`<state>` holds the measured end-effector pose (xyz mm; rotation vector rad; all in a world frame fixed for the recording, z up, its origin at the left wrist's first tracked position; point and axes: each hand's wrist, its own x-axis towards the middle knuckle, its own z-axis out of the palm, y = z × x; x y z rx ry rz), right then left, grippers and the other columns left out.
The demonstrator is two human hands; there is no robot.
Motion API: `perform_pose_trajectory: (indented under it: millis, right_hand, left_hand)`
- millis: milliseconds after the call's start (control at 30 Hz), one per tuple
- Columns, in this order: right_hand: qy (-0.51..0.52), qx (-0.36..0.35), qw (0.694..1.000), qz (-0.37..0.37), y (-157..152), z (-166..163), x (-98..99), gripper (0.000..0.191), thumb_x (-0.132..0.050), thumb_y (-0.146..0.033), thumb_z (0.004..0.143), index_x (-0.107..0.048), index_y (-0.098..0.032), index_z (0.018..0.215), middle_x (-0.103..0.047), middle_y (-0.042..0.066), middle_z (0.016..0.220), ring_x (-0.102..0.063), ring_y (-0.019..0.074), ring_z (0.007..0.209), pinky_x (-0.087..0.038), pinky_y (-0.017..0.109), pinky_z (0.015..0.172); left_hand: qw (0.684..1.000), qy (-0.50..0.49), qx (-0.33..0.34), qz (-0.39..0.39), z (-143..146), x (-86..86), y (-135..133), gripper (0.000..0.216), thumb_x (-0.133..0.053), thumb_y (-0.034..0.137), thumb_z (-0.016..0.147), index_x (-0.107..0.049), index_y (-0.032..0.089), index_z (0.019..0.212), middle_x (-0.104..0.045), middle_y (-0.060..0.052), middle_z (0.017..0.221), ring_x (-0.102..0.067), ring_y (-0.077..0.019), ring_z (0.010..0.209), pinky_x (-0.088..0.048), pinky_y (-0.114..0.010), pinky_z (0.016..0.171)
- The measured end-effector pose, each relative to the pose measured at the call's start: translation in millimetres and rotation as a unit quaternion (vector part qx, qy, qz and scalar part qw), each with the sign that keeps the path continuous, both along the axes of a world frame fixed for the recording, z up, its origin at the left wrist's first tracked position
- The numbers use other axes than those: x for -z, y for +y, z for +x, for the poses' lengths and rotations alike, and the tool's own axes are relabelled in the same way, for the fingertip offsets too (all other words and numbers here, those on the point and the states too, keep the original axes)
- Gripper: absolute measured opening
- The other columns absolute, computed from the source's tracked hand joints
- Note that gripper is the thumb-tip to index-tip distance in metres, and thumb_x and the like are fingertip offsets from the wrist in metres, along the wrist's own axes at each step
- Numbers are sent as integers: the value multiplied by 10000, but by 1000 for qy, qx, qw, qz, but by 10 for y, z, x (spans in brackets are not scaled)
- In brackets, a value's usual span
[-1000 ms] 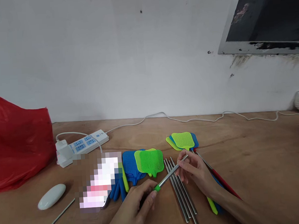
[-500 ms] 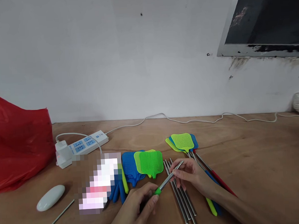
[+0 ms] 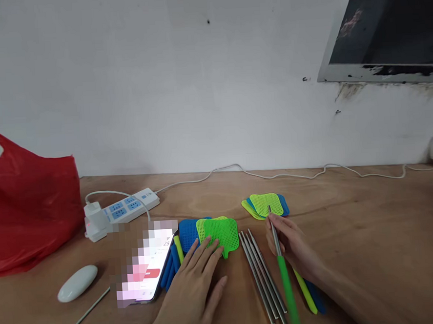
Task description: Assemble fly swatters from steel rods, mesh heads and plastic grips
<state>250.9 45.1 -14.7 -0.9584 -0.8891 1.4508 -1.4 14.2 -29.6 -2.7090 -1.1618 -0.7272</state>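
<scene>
My right hand pinches the metal rod of a fly swatter handle with a green grip, which points down toward me. My left hand is flat with fingers stretched, its fingertips at the lower edge of a bright green swatter head. That head overlaps yellow-green and blue swatter heads. Between my hands lie several bare metal rods. Behind my right hand is a pile of swatters with a yellow-green head on top; their shafts are partly hidden.
Left of my left hand are blue handle grips and a lit phone, partly pixelated. Farther left are a white computer mouse-like oval object, a power strip and a red plastic bag. A white cable runs along the wall.
My left hand has let go of the green grip and moved left, opening over the swatter heads. My right hand has turned the rod so its grip now points toward me.
</scene>
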Motion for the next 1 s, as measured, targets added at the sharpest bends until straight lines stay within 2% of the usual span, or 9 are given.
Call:
perform_pose_trajectory:
  millis: [133,333,433,500,600,667,833,900,1000]
  right_hand:
    - [12,-13,1000,6,3,-11,-13,471,-772,-584,737,-518,-195,658,-365,-109,435,-262,39,356,-244,173,346]
    - [-3,-32,999,-12,7,-8,18,503,-763,-628,713,-515,-193,660,-355,-115,436,-272,35,345,-241,170,340]
    - [-25,-52,998,-15,61,17,71,524,-739,-659,710,-503,-200,620,-297,-129,375,-276,41,283,-204,175,305]
    - [-42,-68,997,-19,98,30,102,547,-726,-684,695,-483,-209,577,-256,-136,343,-268,47,246,-195,180,281]
    - [-52,-76,995,-31,124,36,128,572,-718,-715,673,-469,-215,551,-283,-126,335,-279,49,229,-197,177,264]
    - [-57,-76,995,-36,123,37,142,579,-714,-722,673,-461,-216,546,-299,-119,332,-286,51,223,-190,176,256]
    - [-60,-83,994,-30,110,40,187,557,-700,-701,706,-475,-213,564,-270,-129,322,-268,53,216,-198,176,252]
    - [-62,-93,993,-28,111,37,192,547,-697,-696,712,-495,-208,568,-244,-136,309,-252,53,214,-198,176,253]
    - [-64,-96,993,-26,115,29,174,542,-698,-697,707,-522,-201,579,-232,-141,303,-228,45,216,-186,172,254]
  left_hand:
    - [1000,19,7,14,0,49,12,418,-537,287,971,-517,171,1372,-655,-106,1336,-573,-308,1286,-487,-541,1072]
    - [999,-6,13,-30,41,-45,-28,282,-498,185,955,-603,195,1217,-708,-83,1137,-671,-278,1111,-470,-572,1081]
    - [1000,-13,7,-13,25,0,13,287,-482,198,979,-589,203,1245,-681,-91,1231,-630,-294,1197,-476,-571,1075]
    - [1000,-13,-7,10,1,58,52,322,-507,266,993,-562,206,1305,-646,-99,1327,-566,-322,1288,-489,-562,1065]
    - [1000,6,-8,30,-32,113,86,408,-521,365,1002,-521,194,1373,-615,-115,1386,-541,-339,1316,-494,-564,1059]
    - [1000,12,-3,27,-43,111,87,405,-516,375,1005,-530,201,1371,-626,-108,1375,-545,-339,1312,-485,-573,1065]
    - [1000,8,-9,-1,-46,85,72,336,-537,340,996,-580,223,1308,-709,-77,1194,-626,-326,1208,-487,-584,1056]
    - [1000,11,-19,3,-52,105,74,357,-542,347,992,-560,217,1324,-685,-96,1239,-612,-334,1222,-499,-586,1039]
    - [999,14,-32,27,-62,142,74,474,-555,444,977,-509,180,1367,-622,-154,1351,-558,-372,1284,-528,-587,997]
